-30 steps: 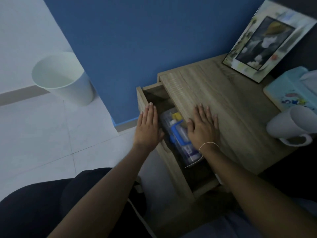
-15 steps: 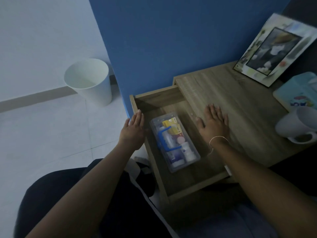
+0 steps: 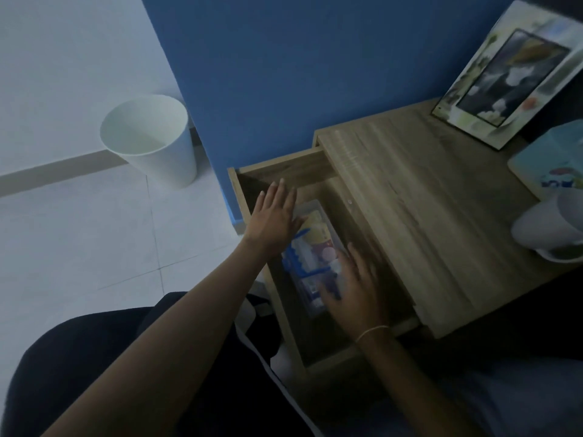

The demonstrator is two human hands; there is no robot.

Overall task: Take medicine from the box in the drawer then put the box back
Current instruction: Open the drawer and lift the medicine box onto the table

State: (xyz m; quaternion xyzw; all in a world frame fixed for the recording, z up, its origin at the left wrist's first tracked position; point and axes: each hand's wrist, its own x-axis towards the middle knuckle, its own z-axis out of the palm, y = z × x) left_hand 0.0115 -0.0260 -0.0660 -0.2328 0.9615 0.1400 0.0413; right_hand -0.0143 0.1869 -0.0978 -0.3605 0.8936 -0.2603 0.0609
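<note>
The drawer [image 3: 284,171] of the wooden desk [image 3: 426,200] stands pulled out, and both hands reach down into it. Between them lies the clear plastic medicine box [image 3: 310,244] with a blue handle on its lid, flat on the drawer floor, packets and small bottles showing through the plastic. The left hand [image 3: 276,216] is spread flat with fingers extended, lying over the box's far left corner; whether it presses on the lid cannot be told. The right hand [image 3: 356,288], a thin band at its wrist, is also spread and covers the near right end of the box; it is blurred, so no closed grip can be made out. The two hands are apart, one at each end of the box. Beyond the right hand, on the desk top, stand a framed picture [image 3: 511,74], a light blue tissue box [image 3: 552,162] and a white mug [image 3: 549,225]. Beyond the left hand, on the tiled floor, stands a white waste bin [image 3: 151,140] by the blue wall [image 3: 299,67].
</note>
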